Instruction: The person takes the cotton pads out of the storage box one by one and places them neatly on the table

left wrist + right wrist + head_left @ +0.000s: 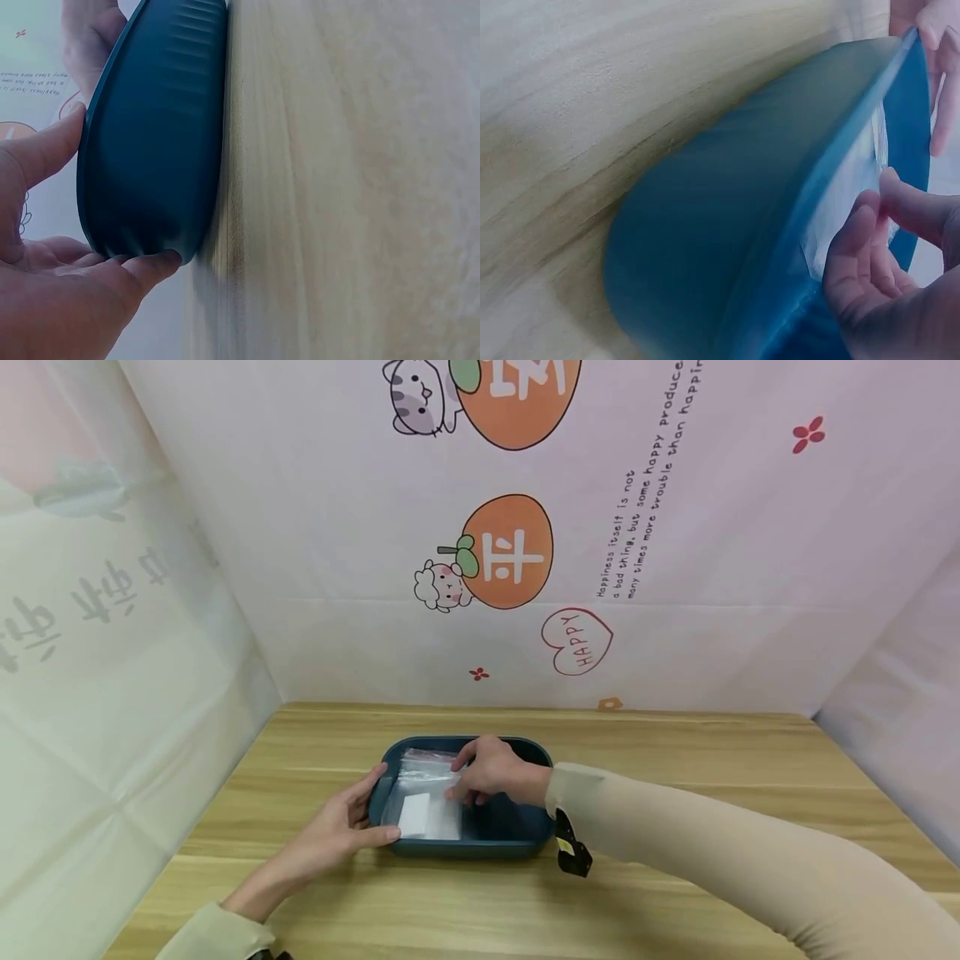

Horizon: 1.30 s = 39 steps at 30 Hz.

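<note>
While our left hand [337, 827] grips the left end of the blue tub [468, 850], with its thumb on the near rim and its fingers spread round the end wall, our right hand [491, 770] reaches inside from the right. The tub sits on the table [360, 918], its long side across in front of us, near the foot of the wall cloth [337, 635]. Inside its left part lies clear plastic bagging [442, 827] with a pink strip along the far edge, and a white patch [414, 814] shows at its near left; we cannot tell whether it is one bag or several. Our right fingers are bent over the right edge of the plastic, thumb and forefinger close together, but we cannot tell whether they pinch it. In the left wrist view, one of our left fingertips reaches down the tub's outer wall towards its base. Both our arms wear pale sleeves [705, 835], and a black band [573, 852] with a yellow spot hangs at our right cuff. Orange fruit prints [517, 589], small cartoon animals and lettering cover the cloth beyond the table.
</note>
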Motion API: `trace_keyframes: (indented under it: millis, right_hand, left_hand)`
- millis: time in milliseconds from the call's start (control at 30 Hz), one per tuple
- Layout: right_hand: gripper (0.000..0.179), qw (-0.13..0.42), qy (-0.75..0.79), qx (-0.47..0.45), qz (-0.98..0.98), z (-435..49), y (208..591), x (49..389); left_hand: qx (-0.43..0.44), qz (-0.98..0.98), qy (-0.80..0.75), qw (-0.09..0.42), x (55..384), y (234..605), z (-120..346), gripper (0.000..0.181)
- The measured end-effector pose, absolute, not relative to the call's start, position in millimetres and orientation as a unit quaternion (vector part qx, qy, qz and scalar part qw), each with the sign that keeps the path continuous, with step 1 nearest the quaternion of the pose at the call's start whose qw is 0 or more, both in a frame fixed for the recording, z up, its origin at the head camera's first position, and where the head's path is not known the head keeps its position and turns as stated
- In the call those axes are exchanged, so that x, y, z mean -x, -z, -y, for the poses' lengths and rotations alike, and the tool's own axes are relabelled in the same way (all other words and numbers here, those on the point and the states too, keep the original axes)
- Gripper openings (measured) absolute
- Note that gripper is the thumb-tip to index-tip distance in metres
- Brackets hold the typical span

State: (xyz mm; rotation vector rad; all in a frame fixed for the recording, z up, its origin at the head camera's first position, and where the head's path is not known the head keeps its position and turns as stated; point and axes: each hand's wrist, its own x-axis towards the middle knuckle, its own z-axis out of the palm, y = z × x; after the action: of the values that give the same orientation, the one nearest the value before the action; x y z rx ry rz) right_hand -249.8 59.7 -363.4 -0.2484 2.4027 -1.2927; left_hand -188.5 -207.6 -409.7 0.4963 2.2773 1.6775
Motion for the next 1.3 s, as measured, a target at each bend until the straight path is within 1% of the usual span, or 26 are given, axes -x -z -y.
trace_keyframes:
  millis: [100,200,367,533,733,967,1300]
  right_hand:
    - [0.037,0.208,0.493,0.080,-0.841,-62.8,361.9,253.3]
    - [0.040,0.223,0.526,0.092,-0.815,-66.5,364.5,258.2]
    - [0.044,0.249,0.564,0.144,-0.774,-70.1,367.6,261.4]
    - [0.049,0.273,0.541,0.190,-0.773,-65.4,370.2,259.2]
    - [0.056,0.268,0.520,0.202,-0.785,-57.4,371.4,255.4]
    - [0.061,0.263,0.510,0.215,-0.790,-62.5,363.5,258.4]
    - [0.060,0.251,0.492,0.240,-0.798,-80.1,338.4,263.4]
  left_hand:
    - [-0.170,-0.781,-0.586,0.138,188.9,410.0,208.1,0.097]
    - [-0.161,-0.774,-0.595,0.146,188.8,410.7,208.5,0.099]
    - [-0.160,-0.766,-0.602,0.155,189.9,412.9,210.9,0.097]
    - [-0.157,-0.750,-0.619,0.174,190.8,413.8,215.6,0.093]
    - [-0.155,-0.744,-0.623,0.183,191.7,413.8,217.0,0.092]
    - [-0.162,-0.737,-0.629,0.186,191.6,413.7,216.4,0.093]
    - [-0.165,-0.736,-0.632,0.176,192.7,415.9,216.1,0.092]
